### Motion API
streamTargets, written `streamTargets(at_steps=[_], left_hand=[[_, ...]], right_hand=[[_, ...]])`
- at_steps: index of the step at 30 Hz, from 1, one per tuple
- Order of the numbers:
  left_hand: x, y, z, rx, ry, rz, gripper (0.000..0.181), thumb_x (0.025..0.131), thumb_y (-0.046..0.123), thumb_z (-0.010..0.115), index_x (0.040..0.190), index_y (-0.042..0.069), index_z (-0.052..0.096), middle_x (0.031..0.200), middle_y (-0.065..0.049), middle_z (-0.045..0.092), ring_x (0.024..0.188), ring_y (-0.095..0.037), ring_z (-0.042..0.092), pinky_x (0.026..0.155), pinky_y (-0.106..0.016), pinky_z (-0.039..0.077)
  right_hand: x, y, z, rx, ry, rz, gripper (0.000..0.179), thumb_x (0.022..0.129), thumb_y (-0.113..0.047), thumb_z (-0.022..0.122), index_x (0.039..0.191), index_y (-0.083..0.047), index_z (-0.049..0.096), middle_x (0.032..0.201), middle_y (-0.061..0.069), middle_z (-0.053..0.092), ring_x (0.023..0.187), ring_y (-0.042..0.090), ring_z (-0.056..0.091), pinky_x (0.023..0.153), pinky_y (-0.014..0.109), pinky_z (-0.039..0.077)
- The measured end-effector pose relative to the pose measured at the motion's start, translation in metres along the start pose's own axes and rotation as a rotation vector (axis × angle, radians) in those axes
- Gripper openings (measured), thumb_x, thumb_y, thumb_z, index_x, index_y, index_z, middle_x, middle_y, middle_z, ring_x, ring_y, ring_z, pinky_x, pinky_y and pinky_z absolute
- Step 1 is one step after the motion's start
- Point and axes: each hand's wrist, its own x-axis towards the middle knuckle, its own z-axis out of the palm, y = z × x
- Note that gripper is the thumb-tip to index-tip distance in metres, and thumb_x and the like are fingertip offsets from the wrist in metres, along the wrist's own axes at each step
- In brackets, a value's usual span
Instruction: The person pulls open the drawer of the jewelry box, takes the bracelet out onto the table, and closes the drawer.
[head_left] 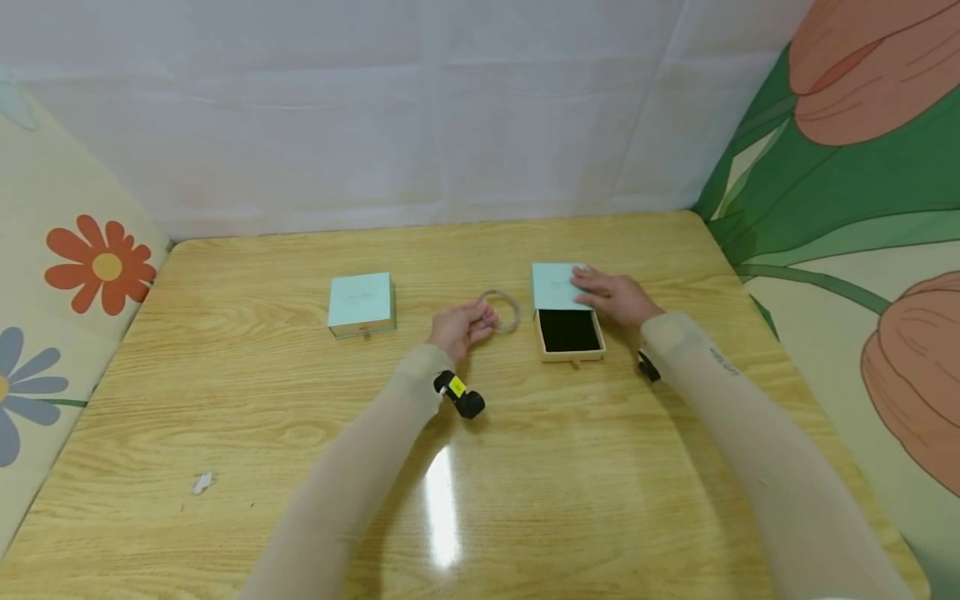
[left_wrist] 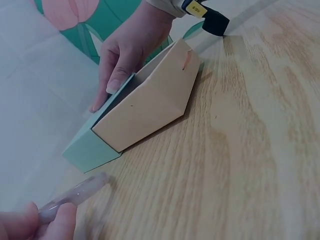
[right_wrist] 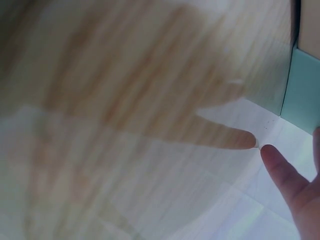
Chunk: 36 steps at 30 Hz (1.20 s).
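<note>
My left hand (head_left: 459, 327) pinches a translucent pale-purple bangle (head_left: 516, 315) between thumb and fingers, beside the drawer box. In the left wrist view the bangle (left_wrist: 82, 192) appears edge-on, near the box's pale-green sleeve (left_wrist: 92, 145). The box's peach drawer (left_wrist: 150, 100) is pulled partly out toward me; its black lining (head_left: 570, 332) shows with nothing on it. My right hand (head_left: 617, 298) rests on the right part of the sleeve (head_left: 553, 287), fingers fairly straight. In the right wrist view one fingertip (right_wrist: 270, 152) meets its reflection on the tabletop beside the sleeve (right_wrist: 302, 95).
A second pale-green box (head_left: 360, 302), with its drawer closed, stands to the left of my left hand. A small white scrap (head_left: 202, 482) lies on the wood-grain table (head_left: 300, 433) at the near left. A white cloth (head_left: 435, 117) hangs behind the table's far edge.
</note>
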Motion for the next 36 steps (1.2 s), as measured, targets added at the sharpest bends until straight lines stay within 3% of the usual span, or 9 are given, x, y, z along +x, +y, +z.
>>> streamTargets(at_steps=[3,9,17,24,31,36], left_hand=[[-0.001,0.002,-0.001,0.050,0.013,-0.007,0.027,0.096,0.001,0.059,0.119,-0.012,0.061,0.075,-0.008,0.067,0.069,-0.015,0.067,0.063,-0.024,0.058],[-0.003,0.009,-0.003,0.242,0.039,-0.065,0.027,0.097,0.013,0.062,0.115,-0.008,0.065,0.079,-0.008,0.071,0.066,-0.016,0.068,0.057,-0.026,0.056],[-0.002,0.013,-0.005,0.384,0.041,-0.048,0.027,0.097,0.014,0.062,0.111,-0.009,0.065,0.060,-0.002,0.065,0.048,-0.012,0.063,0.043,-0.022,0.050],[0.015,0.013,-0.003,0.567,0.086,0.008,0.020,0.094,0.012,0.063,0.100,-0.007,0.065,0.063,-0.003,0.062,0.042,-0.012,0.059,0.040,-0.022,0.049],[0.029,0.014,0.000,0.711,0.110,-0.026,0.020,0.094,0.010,0.063,0.104,-0.007,0.064,0.057,-0.004,0.059,0.037,-0.013,0.057,0.035,-0.022,0.047],[0.031,0.019,0.003,0.780,0.109,-0.035,0.021,0.095,0.010,0.063,0.105,-0.009,0.065,0.053,-0.004,0.058,0.036,-0.012,0.056,0.035,-0.022,0.047]], right_hand=[[0.000,0.000,0.000,-0.003,-0.002,0.001,0.048,0.097,-0.020,0.061,0.139,-0.002,0.048,0.151,0.010,0.035,0.143,0.030,0.024,0.116,0.046,0.020],[0.001,-0.002,-0.001,-0.001,0.007,-0.006,0.047,0.096,-0.019,0.062,0.138,-0.001,0.049,0.151,0.011,0.035,0.143,0.031,0.024,0.116,0.046,0.020],[0.000,-0.002,0.000,0.001,-0.003,-0.005,0.048,0.096,-0.020,0.062,0.138,-0.001,0.048,0.151,0.012,0.034,0.143,0.031,0.023,0.117,0.046,0.019],[0.000,0.000,0.001,0.000,0.013,-0.015,0.047,0.096,-0.018,0.063,0.137,0.000,0.050,0.150,0.013,0.036,0.143,0.033,0.024,0.116,0.047,0.020],[0.000,-0.001,0.002,-0.006,0.014,-0.005,0.046,0.096,-0.019,0.063,0.136,-0.001,0.050,0.149,0.012,0.036,0.143,0.033,0.024,0.116,0.046,0.020],[0.000,-0.003,0.001,0.002,0.014,-0.014,0.047,0.096,-0.020,0.063,0.136,0.000,0.050,0.149,0.013,0.036,0.142,0.033,0.025,0.116,0.047,0.020]])
